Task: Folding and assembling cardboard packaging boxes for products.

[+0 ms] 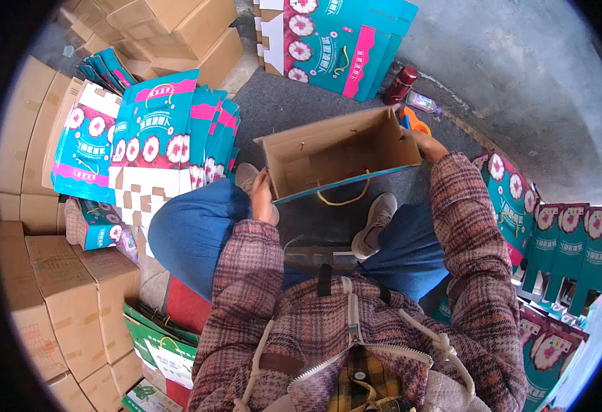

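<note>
An open cardboard gift box (335,150) is between my hands, above the floor in front of my knees. Its inside is plain brown and its outer face teal, and a yellow cord handle (344,202) hangs from the near wall. My left hand (263,199) grips the box's near left corner. At the right end, my right hand (429,145) holds the side wall, its fingers partly hidden. Just beyond that hand shows an orange and blue object (416,122), too small to name.
Flat printed cartons (151,130) lean in a stack at left, with more cartons (339,44) beyond. Brown boxes (67,302) are piled along the left. A red flask (400,84) and a bottle (421,102) stand by the wall. Folded teal boxes (555,254) line the right.
</note>
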A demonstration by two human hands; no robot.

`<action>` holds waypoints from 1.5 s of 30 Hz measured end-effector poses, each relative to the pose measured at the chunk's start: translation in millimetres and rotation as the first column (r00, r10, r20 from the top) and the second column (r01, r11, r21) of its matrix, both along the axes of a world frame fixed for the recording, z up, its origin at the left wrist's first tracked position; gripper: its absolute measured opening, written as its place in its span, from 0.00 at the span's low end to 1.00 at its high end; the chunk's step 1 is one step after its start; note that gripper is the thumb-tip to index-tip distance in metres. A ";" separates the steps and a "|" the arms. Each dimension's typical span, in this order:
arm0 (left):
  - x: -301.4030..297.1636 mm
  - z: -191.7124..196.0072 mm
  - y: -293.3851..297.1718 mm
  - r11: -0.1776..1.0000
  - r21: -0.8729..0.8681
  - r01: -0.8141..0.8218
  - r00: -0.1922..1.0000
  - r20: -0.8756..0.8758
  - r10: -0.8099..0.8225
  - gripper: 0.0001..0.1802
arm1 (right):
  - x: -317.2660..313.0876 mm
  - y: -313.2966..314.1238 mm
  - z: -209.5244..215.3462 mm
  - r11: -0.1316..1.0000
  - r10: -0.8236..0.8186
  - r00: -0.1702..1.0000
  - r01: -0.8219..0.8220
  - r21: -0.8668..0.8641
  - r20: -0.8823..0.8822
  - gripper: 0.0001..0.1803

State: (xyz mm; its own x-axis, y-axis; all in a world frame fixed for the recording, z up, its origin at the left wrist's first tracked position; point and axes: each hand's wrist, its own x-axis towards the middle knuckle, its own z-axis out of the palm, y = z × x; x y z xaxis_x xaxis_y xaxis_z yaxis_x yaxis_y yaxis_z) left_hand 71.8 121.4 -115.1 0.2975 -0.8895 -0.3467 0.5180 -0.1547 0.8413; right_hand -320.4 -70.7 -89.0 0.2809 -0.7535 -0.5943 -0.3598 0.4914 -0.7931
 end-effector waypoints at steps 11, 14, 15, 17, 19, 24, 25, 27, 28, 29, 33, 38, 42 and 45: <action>6.4 35.4 -28.8 0.925 0.198 0.325 0.614 0.699 -0.366 0.36 | 82.9 43.5 89.7 0.466 0.225 0.702 -0.687 -0.558 -0.676 0.23; -6.5 53.5 -35.8 0.876 0.316 0.364 0.393 0.801 -0.452 0.39 | 69.8 25.6 52.8 0.591 0.258 0.696 -0.662 -0.461 -0.670 0.29; -7.6 56.6 -35.8 0.877 0.321 0.358 0.366 0.816 -0.448 0.40 | 73.5 16.8 53.7 0.676 0.206 0.717 -0.596 -0.433 -0.666 0.39; -5.5 55.8 -36.3 0.875 0.328 0.356 0.337 0.828 -0.448 0.40 | 69.5 10.4 56.4 0.835 0.068 0.874 -0.313 -0.452 -0.480 0.44; 0.6 49.8 -34.9 0.866 0.334 0.372 0.342 0.818 -0.462 0.38 | 62.9 -4.3 58.5 0.969 -0.146 0.943 0.074 -0.236 -0.300 0.55; 2.9 49.6 -28.5 0.904 0.262 0.339 0.396 0.832 -0.390 0.31 | 52.1 -4.5 53.6 0.977 -0.206 0.965 0.192 -0.095 -0.164 0.54; 3.3 53.6 -28.7 0.883 0.256 0.394 0.473 0.767 -0.434 0.28 | 44.2 -6.6 48.5 0.993 -0.087 0.975 0.068 -0.099 -0.205 0.52; 1.8 54.2 -23.7 0.924 0.229 0.307 0.584 0.721 -0.373 0.26 | 30.7 -4.6 26.3 0.968 0.069 0.950 -0.138 -0.210 -0.304 0.48; 3.0 54.4 -19.1 0.956 0.210 0.207 0.681 0.670 -0.294 0.24 | 25.4 -6.5 17.9 0.967 0.073 0.949 -0.142 -0.210 -0.306 0.48; 3.7 41.5 -16.4 0.991 0.053 0.120 0.675 0.728 -0.120 0.25 | 18.7 -10.9 11.5 0.868 0.161 0.851 -0.363 -0.339 -0.501 0.47; 7.9 36.3 -10.8 0.990 0.129 0.065 0.649 0.748 -0.140 0.29 | 38.2 2.0 23.9 0.629 0.167 0.622 -0.665 -0.403 -0.765 0.41; -7.5 17.5 -18.6 0.993 0.114 -0.024 0.991 0.134 0.008 0.32 | 45.3 9.6 23.4 0.641 0.062 0.418 -0.713 -0.285 -0.906 0.38; -5.1 -10.8 -11.0 0.889 0.173 0.424 0.791 0.407 -0.456 0.34 | 40.4 10.6 22.9 0.593 0.047 0.377 -0.756 -0.278 -0.925 0.37; 19.8 -51.4 -10.3 0.899 0.109 0.425 0.791 0.438 -0.427 0.32 | 52.5 11.3 40.4 0.499 -0.096 0.441 -0.754 -0.426 -0.892 0.36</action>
